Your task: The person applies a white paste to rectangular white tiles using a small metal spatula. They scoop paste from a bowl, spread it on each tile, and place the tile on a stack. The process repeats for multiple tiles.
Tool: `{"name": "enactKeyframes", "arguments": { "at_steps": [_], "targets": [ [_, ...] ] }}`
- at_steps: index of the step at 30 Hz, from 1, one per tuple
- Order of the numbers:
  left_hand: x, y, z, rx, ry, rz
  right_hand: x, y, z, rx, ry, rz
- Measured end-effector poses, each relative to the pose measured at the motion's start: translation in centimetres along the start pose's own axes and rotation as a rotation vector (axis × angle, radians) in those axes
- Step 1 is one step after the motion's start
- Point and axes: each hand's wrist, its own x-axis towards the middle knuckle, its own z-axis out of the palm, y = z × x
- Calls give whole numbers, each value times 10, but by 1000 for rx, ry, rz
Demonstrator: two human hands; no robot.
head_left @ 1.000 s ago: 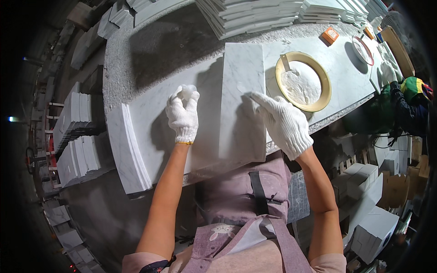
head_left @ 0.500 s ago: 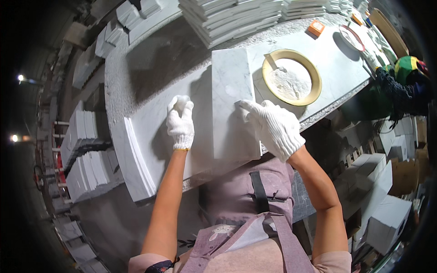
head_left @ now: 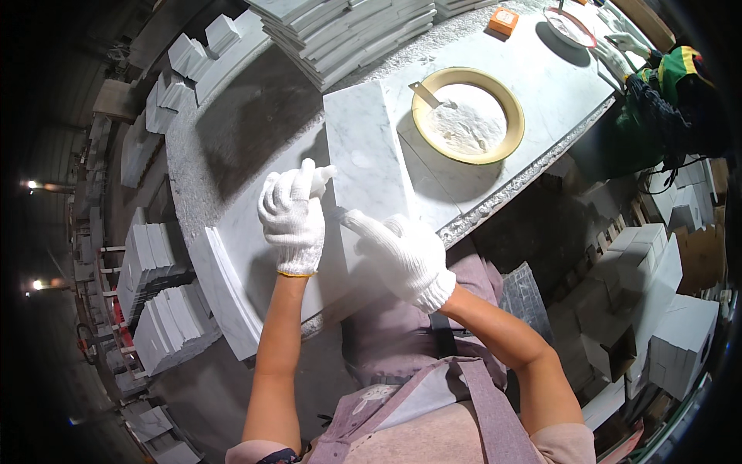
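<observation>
Bright stone tabletop in a dim room is what I see from far away. The marble slab lies under my right fingers and runs on ahead of them. Those fingers pinch a small dark thing; I can't tell what it is. My left fingers are bent, close to the slab's left edge, and I can't tell if they hide something. I think I should press softly, keep the dark thing low, and keep my left fingers out of its way. Ahead and right of my right fingers, the yellow bowl of white stuff could get bumped. Past my left fingers, a tall stack of slabs blocks reaching far.
</observation>
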Motion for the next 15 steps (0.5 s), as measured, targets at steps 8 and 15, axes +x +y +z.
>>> {"name": "enactKeyframes", "arguments": {
  "at_steps": [8,15],
  "targets": [
    [15,1,-2,132,-8,134,-1,-1,1,44,64,-21],
    [19,-1,1,133,42,166,-2,-1,0,63,69,-6]
  ]
}}
